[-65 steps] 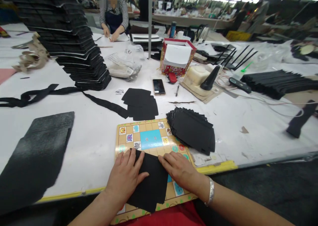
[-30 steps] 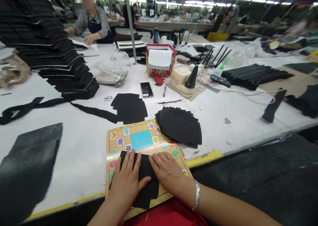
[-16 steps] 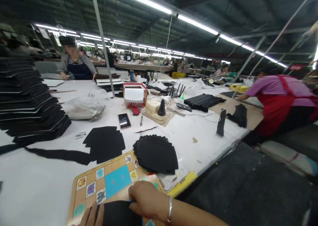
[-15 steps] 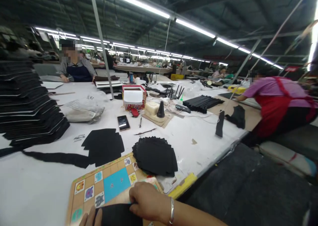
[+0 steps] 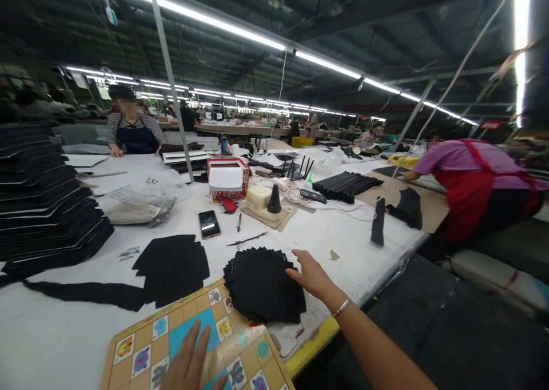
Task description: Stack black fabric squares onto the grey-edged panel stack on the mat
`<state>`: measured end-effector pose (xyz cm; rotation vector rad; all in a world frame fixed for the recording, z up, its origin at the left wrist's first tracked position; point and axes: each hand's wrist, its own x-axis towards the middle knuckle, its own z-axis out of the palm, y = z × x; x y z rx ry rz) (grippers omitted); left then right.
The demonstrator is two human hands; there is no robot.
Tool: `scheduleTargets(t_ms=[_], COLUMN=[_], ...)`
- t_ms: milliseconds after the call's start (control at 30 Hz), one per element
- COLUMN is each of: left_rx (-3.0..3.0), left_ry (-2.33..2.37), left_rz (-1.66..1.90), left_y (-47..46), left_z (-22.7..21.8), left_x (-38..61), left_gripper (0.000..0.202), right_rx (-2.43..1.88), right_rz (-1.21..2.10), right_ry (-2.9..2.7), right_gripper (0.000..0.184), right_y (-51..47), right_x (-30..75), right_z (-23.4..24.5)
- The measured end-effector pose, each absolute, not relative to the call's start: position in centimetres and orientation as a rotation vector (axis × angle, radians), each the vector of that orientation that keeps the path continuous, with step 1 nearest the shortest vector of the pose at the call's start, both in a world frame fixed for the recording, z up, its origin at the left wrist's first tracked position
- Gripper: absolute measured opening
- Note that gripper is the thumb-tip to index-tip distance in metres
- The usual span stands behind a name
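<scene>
My right hand (image 5: 309, 273) reaches out to the fanned stack of black cut pieces (image 5: 261, 284) and touches its right edge, fingers curled on the top pieces. My left hand (image 5: 191, 362) lies flat with fingers spread on the colourful checkered board (image 5: 146, 350) at the table's near edge. A second, smaller pile of black pieces (image 5: 171, 267) lies on the white table behind the board.
A tall stack of black sheets (image 5: 47, 201) rises at the left. A phone (image 5: 209, 224), a red box (image 5: 227, 179), a black cone (image 5: 274, 199) and more black strips (image 5: 345, 185) lie mid-table. One person sits far left (image 5: 134, 132); another in purple bends at right (image 5: 472, 178).
The view has tilted up. My right hand left the black piece on the board and moved out to the fanned stack. My left hand now lies flat on the board; that piece is no longer in view.
</scene>
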<state>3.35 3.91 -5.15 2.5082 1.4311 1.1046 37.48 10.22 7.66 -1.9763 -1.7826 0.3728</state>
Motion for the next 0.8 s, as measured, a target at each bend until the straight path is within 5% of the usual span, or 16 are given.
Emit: scheduleTargets(t_ms=[200, 433, 800], left_rx=[1.845, 1.766, 1.991], left_ry=[1.489, 1.476, 1.707], left_rz=[0.878, 0.719, 0.889], left_y=[10.2, 8.6, 7.5], left_z=[0.5, 1.7, -0.5], left_x=[11.4, 16.5, 2.5], left_gripper=[0.068, 0.073, 0.046], right_rx=[-2.141, -2.143, -1.188], right_rz=[0.529, 0.371, -0.552], right_ry=[-1.557, -1.599, -2.346], right_gripper=[0.051, 0.050, 0.034], right_y=[8.9, 12.3, 10.7], right_x=[37.7, 37.1, 32.0], right_z=[4.5, 6.2, 3.3])
